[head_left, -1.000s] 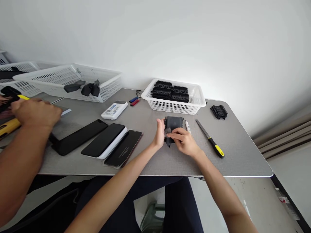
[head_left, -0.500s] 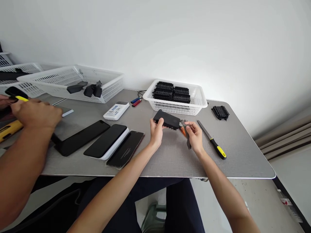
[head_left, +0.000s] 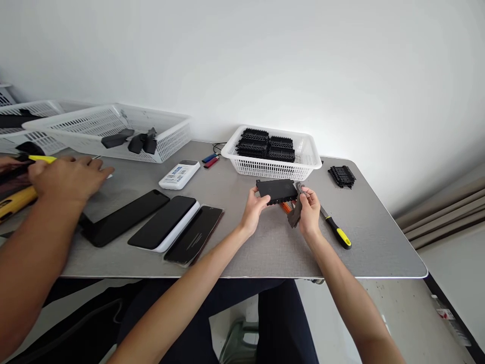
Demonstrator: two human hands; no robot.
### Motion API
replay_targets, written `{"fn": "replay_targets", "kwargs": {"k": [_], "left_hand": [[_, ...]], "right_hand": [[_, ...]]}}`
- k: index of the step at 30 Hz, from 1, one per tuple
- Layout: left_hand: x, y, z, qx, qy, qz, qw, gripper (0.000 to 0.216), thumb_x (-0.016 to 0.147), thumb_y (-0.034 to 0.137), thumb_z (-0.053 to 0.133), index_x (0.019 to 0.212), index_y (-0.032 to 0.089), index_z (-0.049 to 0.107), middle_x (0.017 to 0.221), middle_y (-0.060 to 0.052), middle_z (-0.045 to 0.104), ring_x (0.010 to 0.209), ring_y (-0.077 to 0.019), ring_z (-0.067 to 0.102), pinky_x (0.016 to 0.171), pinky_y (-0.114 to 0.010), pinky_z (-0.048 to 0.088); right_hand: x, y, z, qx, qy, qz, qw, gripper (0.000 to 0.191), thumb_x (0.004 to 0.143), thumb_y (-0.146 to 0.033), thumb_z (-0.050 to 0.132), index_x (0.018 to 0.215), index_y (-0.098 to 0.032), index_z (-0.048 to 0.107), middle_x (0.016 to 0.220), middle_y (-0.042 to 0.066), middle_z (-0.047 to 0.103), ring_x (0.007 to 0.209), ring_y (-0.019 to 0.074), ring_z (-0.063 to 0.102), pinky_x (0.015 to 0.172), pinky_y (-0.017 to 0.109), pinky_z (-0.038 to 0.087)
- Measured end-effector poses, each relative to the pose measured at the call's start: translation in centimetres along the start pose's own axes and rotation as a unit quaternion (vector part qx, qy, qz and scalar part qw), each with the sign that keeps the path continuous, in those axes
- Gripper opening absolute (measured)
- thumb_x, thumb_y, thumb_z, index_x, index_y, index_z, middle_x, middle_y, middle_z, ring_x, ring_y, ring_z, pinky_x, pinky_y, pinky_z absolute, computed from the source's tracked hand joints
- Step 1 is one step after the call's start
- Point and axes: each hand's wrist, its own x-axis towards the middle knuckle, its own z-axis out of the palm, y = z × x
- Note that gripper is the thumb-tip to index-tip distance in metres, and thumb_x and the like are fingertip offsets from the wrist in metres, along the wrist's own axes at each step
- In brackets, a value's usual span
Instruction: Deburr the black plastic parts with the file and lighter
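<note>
My left hand grips the left end of a flat black plastic part with small teeth along its edges, raised over the table. At the part's right end, my right hand pinches a dark grey cloth against its edge. Beneath them an orange-handled tool lies on the table, mostly covered by the cloth and part. A file with a black and yellow handle rests right of my right hand, its blade partly hidden by that hand.
A white basket of similar black parts stands behind my hands. More such parts lie at right. Left are phones, a white box-shaped device and another basket. A co-worker's hand works at far left.
Both my hands have moved slightly right with the black part, which has turned more level. The cloth now bunches at its right end. The co-worker's fingers have stretched out.
</note>
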Motion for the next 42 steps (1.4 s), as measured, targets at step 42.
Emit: {"fn": "replay_targets", "kwargs": {"k": [42], "left_hand": [[-0.5, 1.1, 0.2, 0.068, -0.102, -0.086, 0.989, 0.062, 0.053, 0.028, 0.094, 0.109, 0.018, 0.069, 0.109, -0.008, 0.075, 0.103, -0.0292, 0.069, 0.095, -0.044, 0.054]], "right_hand": [[-0.4, -2.0, -1.0, -0.295, -0.121, -0.332, 0.888, 0.023, 0.097, -0.029, 0.058, 0.111, -0.025, 0.076, 0.114, 0.011, 0.060, 0.097, 0.0206, 0.064, 0.086, 0.039, 0.057]]}}
